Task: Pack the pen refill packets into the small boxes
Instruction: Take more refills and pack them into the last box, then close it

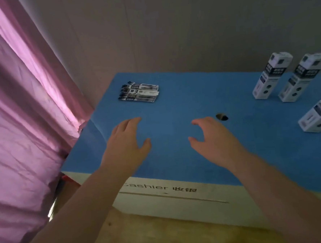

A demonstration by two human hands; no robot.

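Packets (138,92) stacked (count unclear), three boxes (272,75) upright, both hands (126,144) spread, empty.

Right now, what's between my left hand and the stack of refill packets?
Only bare blue tabletop separates the left hand from the refill packets, per the head view.
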